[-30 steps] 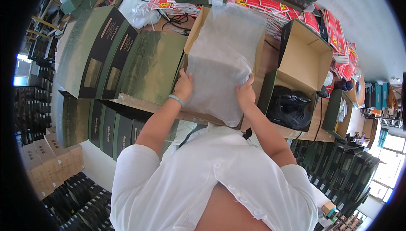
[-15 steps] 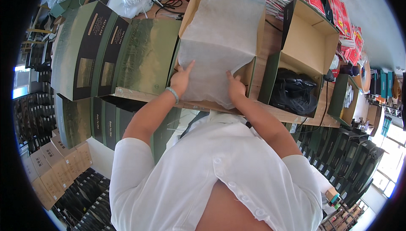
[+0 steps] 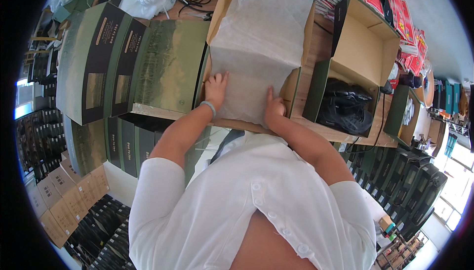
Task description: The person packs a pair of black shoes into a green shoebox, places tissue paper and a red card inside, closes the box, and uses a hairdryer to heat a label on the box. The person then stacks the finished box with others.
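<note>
Seems to be at the step of settling thin white paper [image 3: 256, 47] into the open green box [image 3: 288, 88], straight in front of the body, with the upper part of the sheet lying over the raised lid [image 3: 221, 10]. With the left hand [image 3: 216, 88], touching the paper's left edge, fingers spread out and not clenched. With the right hand [image 3: 274, 108], touching the lower right edge, index finger extended, other fingers curled; cannot tell whether pinching the paper or only pressing. Cannot tell either what lies beneath the sheet. For the next move, probably calls for light, even pressure toward the corners, since able to wrinkle or tear easily. About writing: on the dark sides of the closed green boxes [image 3: 101, 30] at left, pale lettering and a framed picture; on the red leaflets [image 3: 405, 18], light characters and yellow bursts; on the brown cartons [image 3: 54, 191], dark print, too small to read surely. Inside the second open box [image 3: 317, 89], black shoes [image 3: 345, 107], without readable label.
</note>
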Demonstrator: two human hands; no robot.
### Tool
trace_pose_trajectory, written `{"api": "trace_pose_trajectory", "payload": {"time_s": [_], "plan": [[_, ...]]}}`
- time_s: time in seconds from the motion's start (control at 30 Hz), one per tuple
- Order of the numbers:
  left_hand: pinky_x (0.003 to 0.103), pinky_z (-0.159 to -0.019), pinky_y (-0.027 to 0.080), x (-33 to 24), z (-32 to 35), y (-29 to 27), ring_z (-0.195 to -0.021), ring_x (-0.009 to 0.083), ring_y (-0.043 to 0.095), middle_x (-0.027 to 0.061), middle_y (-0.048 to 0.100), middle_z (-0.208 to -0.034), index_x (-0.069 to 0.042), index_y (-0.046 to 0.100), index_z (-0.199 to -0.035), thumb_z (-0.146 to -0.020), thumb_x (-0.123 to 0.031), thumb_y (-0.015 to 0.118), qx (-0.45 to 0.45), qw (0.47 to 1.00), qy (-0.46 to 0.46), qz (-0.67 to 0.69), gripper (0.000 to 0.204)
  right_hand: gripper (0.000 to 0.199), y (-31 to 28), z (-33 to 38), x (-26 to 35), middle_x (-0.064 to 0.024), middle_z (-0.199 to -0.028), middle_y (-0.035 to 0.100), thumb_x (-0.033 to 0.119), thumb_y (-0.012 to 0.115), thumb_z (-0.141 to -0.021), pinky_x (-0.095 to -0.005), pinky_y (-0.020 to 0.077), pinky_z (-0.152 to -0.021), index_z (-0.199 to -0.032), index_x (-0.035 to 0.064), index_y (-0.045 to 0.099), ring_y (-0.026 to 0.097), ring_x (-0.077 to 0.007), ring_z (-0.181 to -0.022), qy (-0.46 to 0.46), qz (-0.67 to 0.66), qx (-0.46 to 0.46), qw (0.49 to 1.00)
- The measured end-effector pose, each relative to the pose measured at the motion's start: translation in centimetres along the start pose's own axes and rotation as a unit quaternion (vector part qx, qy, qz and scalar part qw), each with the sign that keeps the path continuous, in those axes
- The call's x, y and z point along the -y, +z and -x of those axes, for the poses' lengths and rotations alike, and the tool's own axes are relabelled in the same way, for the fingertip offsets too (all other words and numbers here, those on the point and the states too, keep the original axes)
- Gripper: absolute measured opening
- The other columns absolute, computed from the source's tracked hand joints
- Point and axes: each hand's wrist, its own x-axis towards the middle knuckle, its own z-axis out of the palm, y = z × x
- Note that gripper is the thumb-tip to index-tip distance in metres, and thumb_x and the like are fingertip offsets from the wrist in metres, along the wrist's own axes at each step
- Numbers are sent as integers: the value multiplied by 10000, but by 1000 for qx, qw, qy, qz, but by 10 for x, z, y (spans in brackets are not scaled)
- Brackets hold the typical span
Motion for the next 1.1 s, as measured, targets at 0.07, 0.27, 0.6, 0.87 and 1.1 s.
{"api": "trace_pose_trajectory", "payload": {"time_s": [0.07, 0.27, 0.6, 0.87, 1.1], "plan": [[460, -995, 402, -1, 8, -36, -1161, 313, 473, 158, 420, -1329, -253, 139, -1553, -818, -260, 695, 21, 998, 13, 56, 921, 910, -30, 16, 0, -212, -1252, 507, 244, 621, -868, -405, 560, -628, -1563, 153, 40, 642, -302, -950, 8, -35, 43, 998], [514, -1151, 200, -7, 17, -31, -1452, 359, 126, 188, 26, -1591, -263, 81, -1556, -616, -509, 829, 148, 980, 120, 56, 1226, 1008, 7, 1, 4, -173, -1565, 164, 462, 684, -807, -562, 229, -1110, -1560, 174, 79, 250, -397, -1391, -167, 111, -163, 966], [581, -1146, 138, 10, 7, -41, -1483, 374, -69, 179, -144, -1601, -304, -62, -1549, -552, -589, 842, 223, 959, 170, 39, 1375, 1083, -4, 6, -8, -150, -1618, -13, 531, 715, -767, -570, 115, -1159, -1559, 198, 55, 85, -429, -1458, -149, -8, -25, 988], [469, -1041, 397, 8, -31, -28, -1267, 398, 388, 208, 367, -1423, -161, 248, -1517, -798, -482, 704, 103, 965, 92, 225, 910, 599, -34, -21, -24, -163, -1570, 204, 383, 665, -858, -497, 414, -1027, -1358, 121, 465, 430, -464, -1271, -169, -199, -74, 963], [492, -1063, 378, 16, -62, -11, -1275, 437, 395, 230, 399, -1401, -144, 196, -1530, -886, -351, 624, 81, 936, -16, 342, 801, 477, -49, -55, -40, -211, -1538, 256, 323, 631, -893, -455, 473, -985, -1301, 103, 518, 540, -411, -1191, -134, -293, -89, 943]]}}
